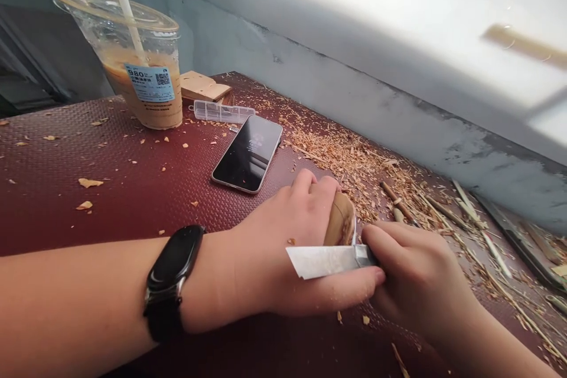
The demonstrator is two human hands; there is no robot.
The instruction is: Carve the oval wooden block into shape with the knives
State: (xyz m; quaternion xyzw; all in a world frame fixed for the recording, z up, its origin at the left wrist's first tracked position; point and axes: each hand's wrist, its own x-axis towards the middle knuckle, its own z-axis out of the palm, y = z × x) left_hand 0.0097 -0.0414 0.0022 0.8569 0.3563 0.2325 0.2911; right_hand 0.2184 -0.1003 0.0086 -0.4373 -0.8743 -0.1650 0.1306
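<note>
My left hand point(301, 248) is wrapped round a rounded piece of wood point(340, 217), brown with a darker rough edge; its fingers hide much of it. In my right hand point(416, 271) is a knife point(328, 261), its handle mostly covered by my fingers. The short, wide blade points left and lies across the near side of the wood, above my left thumb. The tip of that thumb reaches the fingers of my right hand. A black wristband point(172, 283) is on my left wrist.
A phone point(248, 153) lies beyond my left hand, near a clear plastic case point(221, 112) and wooden blocks point(204, 87). A cup of iced coffee point(150, 112) with a straw stands at left. Wood shavings point(349, 156) and several tools, including a brown-handled one point(396, 198), lie along the wall point(310, 74).
</note>
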